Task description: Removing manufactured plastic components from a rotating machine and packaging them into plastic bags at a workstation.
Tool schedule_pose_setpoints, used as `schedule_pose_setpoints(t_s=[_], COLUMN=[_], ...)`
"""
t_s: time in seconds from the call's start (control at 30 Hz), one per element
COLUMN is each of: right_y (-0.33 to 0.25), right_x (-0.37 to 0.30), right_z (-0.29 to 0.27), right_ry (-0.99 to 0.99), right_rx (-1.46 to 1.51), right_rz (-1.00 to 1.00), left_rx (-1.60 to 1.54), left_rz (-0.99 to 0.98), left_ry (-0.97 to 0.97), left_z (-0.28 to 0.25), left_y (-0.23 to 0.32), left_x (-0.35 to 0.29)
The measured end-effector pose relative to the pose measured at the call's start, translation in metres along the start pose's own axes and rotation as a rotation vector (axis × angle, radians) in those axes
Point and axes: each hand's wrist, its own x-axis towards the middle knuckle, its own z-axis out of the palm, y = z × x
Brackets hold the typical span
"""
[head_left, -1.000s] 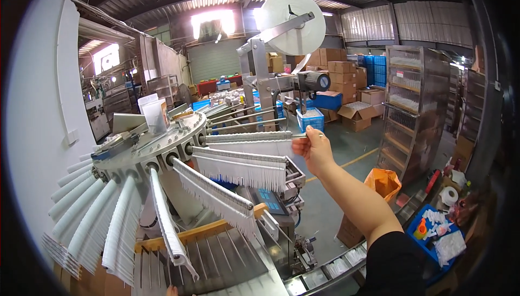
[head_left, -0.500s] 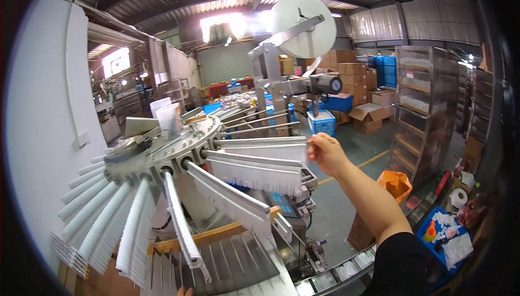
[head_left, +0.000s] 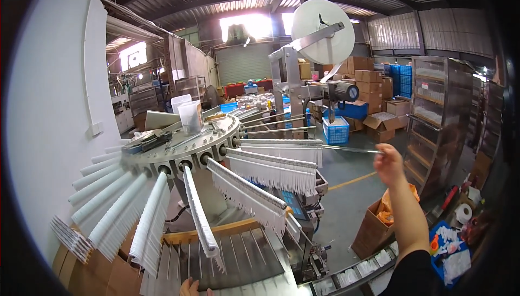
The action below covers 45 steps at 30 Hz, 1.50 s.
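Note:
My right hand [head_left: 388, 166] is raised at the right, pinching the outer end of a thin metal rod [head_left: 349, 148]. That rod runs left to the tip of one arm of a round rotary machine [head_left: 184, 147]. Thin white strip-like pieces [head_left: 295, 155] hang in a dense row from this arm, as they do from several others around the disc. Only the fingers of my left hand [head_left: 192, 288] show at the lower edge; they look outstretched, lying against the metal tray [head_left: 233, 277] below the arms. The rest of that hand is out of the picture.
A large white reel [head_left: 323, 31] stands on a metal post behind the machine. At the right are a tall rack [head_left: 441, 117], a cardboard box with an orange bag [head_left: 385, 212] and a blue tray [head_left: 447, 252]. A conveyor [head_left: 352, 277] holding white packs passes below my right arm.
My right hand has moved right, away from the arm's tip, and the thin rod now stretches between them. More of my left fingers shows. The whole view has shifted slightly.

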Motion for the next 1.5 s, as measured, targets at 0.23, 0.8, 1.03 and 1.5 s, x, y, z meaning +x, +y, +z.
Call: schedule_pose_setpoints(t_s=[0.23,0.8,1.03,1.5], right_y=[-0.034,-0.109,-0.024,0.009], right_x=[-0.146,-0.129,-0.051,-0.031], right_z=[-0.114,0.088,0.174,0.196], right_ry=[0.388,-0.059,-0.313,-0.322], right_rx=[0.059,-0.570,-0.551,-0.552], right_rz=[-0.076,-0.262,-0.146,-0.089], left_rx=[-0.115,-0.410,-0.214,-0.237], left_rz=[0.091,0.388,0.205,0.204], left_ry=[-0.113,-0.510,-0.361,-0.351], left_z=[0.000,0.019,0.021,0.018], left_y=[-0.005,0.062,0.039,0.039], left_x=[-0.002,0.007,-0.007,-0.004])
